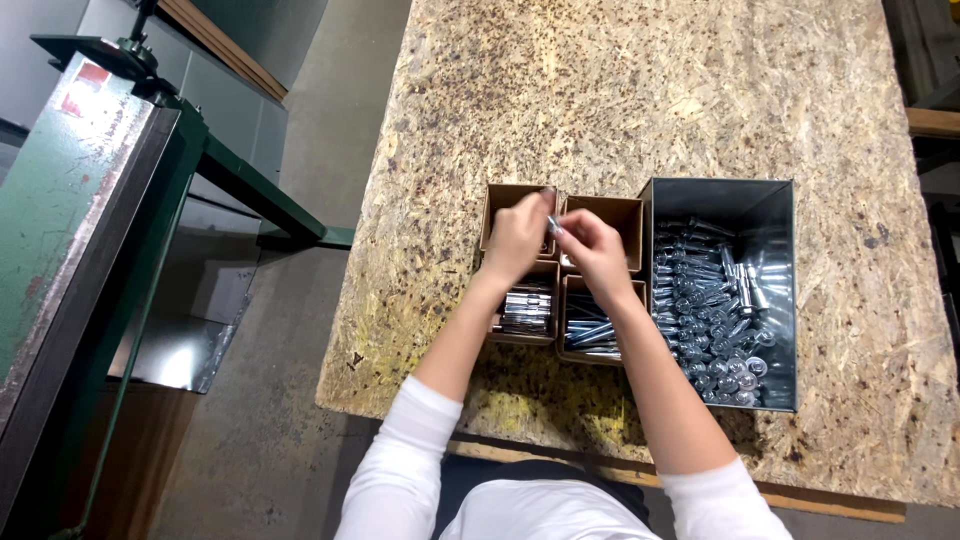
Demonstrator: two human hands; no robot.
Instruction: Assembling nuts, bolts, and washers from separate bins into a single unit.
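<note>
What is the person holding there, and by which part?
A small silvery metal piece, pinched between right hand and left hand above the cardboard boxes; which part is gripped cannot be told.

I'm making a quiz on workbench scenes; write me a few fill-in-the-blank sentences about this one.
1. The bolts lie loose in a ____ bin at the right.
2. Beside the bin stand ____ small cardboard boxes.
3. The left hand and right hand meet over the ____ two boxes.
4. The table top is made of ____ board.

Missing words: metal; four; far; chip
</note>
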